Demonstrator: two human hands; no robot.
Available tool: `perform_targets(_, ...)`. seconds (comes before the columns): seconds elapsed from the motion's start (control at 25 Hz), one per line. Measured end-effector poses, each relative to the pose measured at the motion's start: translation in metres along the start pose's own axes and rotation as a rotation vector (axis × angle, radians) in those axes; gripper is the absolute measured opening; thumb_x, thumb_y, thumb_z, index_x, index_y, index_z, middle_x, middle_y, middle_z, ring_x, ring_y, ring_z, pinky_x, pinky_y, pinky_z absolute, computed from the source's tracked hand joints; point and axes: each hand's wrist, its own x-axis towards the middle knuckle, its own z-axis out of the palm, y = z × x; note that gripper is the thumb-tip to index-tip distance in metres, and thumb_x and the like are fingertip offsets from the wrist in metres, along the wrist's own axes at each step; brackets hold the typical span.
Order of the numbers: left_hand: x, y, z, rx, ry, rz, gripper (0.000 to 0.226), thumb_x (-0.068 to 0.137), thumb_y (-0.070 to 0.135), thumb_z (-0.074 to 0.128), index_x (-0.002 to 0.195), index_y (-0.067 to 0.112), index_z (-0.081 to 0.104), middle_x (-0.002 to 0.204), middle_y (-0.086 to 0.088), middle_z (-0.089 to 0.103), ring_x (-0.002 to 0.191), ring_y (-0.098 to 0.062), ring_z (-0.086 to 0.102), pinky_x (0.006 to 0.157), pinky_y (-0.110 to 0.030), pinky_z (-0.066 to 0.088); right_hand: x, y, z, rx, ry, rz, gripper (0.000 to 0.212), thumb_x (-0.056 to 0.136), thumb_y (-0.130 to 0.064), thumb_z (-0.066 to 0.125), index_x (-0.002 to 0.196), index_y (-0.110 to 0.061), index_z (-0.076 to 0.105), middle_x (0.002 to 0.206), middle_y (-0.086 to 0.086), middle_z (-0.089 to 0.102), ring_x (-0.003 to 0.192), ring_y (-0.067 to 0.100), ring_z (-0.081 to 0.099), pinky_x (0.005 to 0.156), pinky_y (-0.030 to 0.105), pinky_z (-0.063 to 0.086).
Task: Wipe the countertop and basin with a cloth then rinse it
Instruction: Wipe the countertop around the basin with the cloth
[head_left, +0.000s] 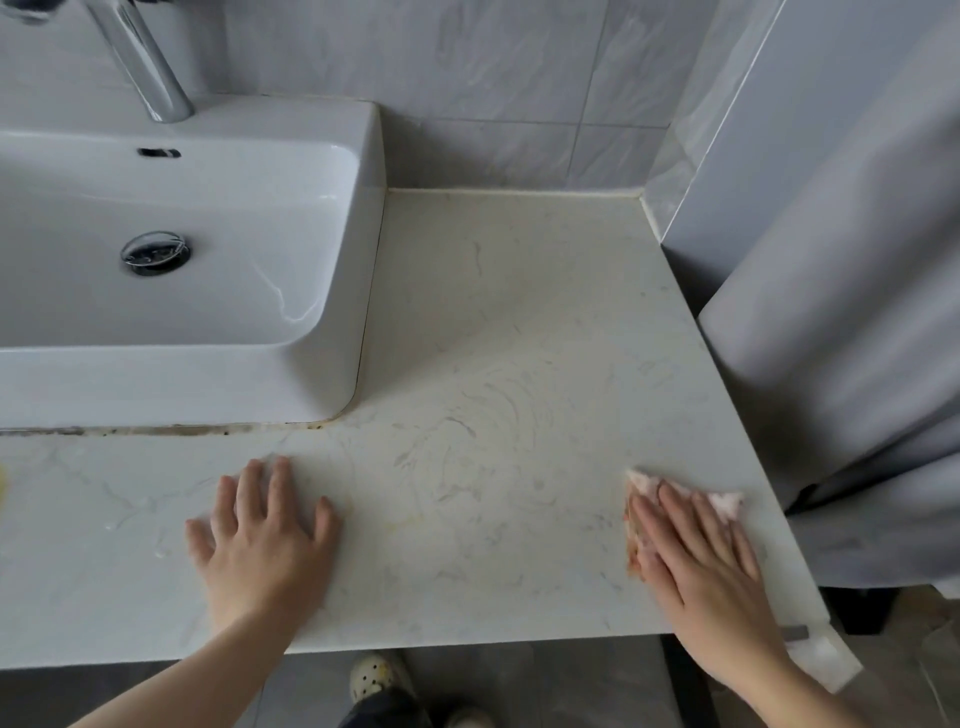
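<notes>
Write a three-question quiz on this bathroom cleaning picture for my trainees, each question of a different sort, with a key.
1. True or false: the left hand lies flat on the bare countertop, with no cloth under it.
2. Fill the gap: dark grime runs along the seam where the countertop meets the basin's ____ edge.
3. Where is the pink cloth? A: inside the basin. B: under the flat right hand, near the countertop's right edge. C: held in the left hand.
Key: 1 true; 2 front; 3 B.
</notes>
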Motion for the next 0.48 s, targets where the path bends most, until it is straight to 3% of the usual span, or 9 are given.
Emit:
perform_targets(0.04, 0.0, 0.0, 0.0, 0.006, 0.005, 0.001, 0.074, 0.077, 0.057, 0.019, 0.142, 0.025, 0.03, 0.152, 0.0, 0.024, 0.141, -0.021, 0.011, 0.111, -0.045, 0.01, 0.004, 0.013, 0.0, -0.027, 0.005, -0.015, 0.055, 0.098, -0.051, 0.004, 0.147, -0.035, 0.025, 0.149, -0.001, 0.036, 0.137, 0.026, 0.031, 0.111, 0.039, 0.013)
perform_targets(0.16, -0.001, -0.003, 0.0, 0.001, -0.01, 0.001, 0.071, 0.078, 0.056, 0.02, 0.141, 0.024, 0.03, 0.153, 0.0, 0.023, 0.142, -0.021, 0.01, 0.112, -0.045, 0.008, 0.068, 0.025, -0.007, 0.027, -0.039, 0.404, 0.054, 0.096, -0.048, 0.01, 0.148, -0.037, 0.019, 0.157, -0.004, 0.019, 0.144, 0.022, 0.016, 0.116, 0.045, 0.009)
perform_targets(0.2, -0.001, -0.002, -0.002, -0.011, -0.011, 0.003, 0.069, 0.081, 0.056, 0.022, 0.141, 0.023, 0.03, 0.154, -0.001, 0.021, 0.142, -0.022, 0.008, 0.112, -0.045, 0.006, 0.079, 0.003, -0.008, 0.06, -0.042, 0.451, 0.054, 0.095, -0.045, 0.015, 0.146, -0.035, 0.026, 0.157, -0.004, 0.021, 0.143, 0.021, 0.017, 0.115, 0.047, 0.01)
perform_targets(0.28, -0.001, 0.0, -0.003, -0.028, -0.013, 0.017, 0.063, 0.088, 0.053, 0.028, 0.143, 0.023, 0.027, 0.155, -0.001, 0.017, 0.143, -0.022, 0.005, 0.113, -0.044, 0.004, 0.068, -0.059, 0.002, 0.088, 0.038, 0.189, 0.052, 0.091, -0.042, 0.022, 0.136, -0.028, 0.047, 0.147, -0.001, 0.04, 0.135, 0.024, 0.035, 0.108, 0.049, 0.02)
perform_targets(0.36, 0.0, -0.001, -0.004, -0.019, -0.044, 0.02, 0.061, 0.091, 0.052, 0.029, 0.145, 0.024, 0.023, 0.156, 0.0, 0.013, 0.143, -0.022, 0.003, 0.113, -0.044, 0.003, 0.023, -0.106, 0.009, 0.079, -0.066, -0.184, 0.049, 0.099, -0.04, 0.018, 0.133, -0.026, 0.05, 0.141, -0.002, 0.05, 0.129, 0.026, 0.042, 0.103, 0.048, 0.026)
perform_targets(0.44, 0.005, -0.013, -0.006, 0.011, -0.043, 0.109, 0.065, 0.091, 0.059, 0.02, 0.145, 0.025, 0.026, 0.155, -0.004, 0.02, 0.142, -0.026, 0.012, 0.109, -0.042, 0.006, 0.022, -0.084, 0.003, 0.031, -0.101, -0.286, 0.052, 0.101, -0.044, 0.008, 0.136, -0.028, 0.042, 0.14, -0.003, 0.051, 0.129, 0.023, 0.038, 0.103, 0.044, 0.029)
perform_targets(0.48, 0.01, -0.026, -0.01, 0.042, -0.029, 0.226, 0.068, 0.09, 0.062, 0.015, 0.142, 0.024, 0.035, 0.15, -0.007, 0.032, 0.137, -0.029, 0.025, 0.106, -0.041, 0.012, 0.034, -0.067, -0.001, 0.005, -0.073, -0.187, 0.052, 0.1, -0.046, 0.006, 0.136, -0.029, 0.04, 0.14, -0.001, 0.051, 0.129, 0.022, 0.035, 0.104, 0.044, 0.032)
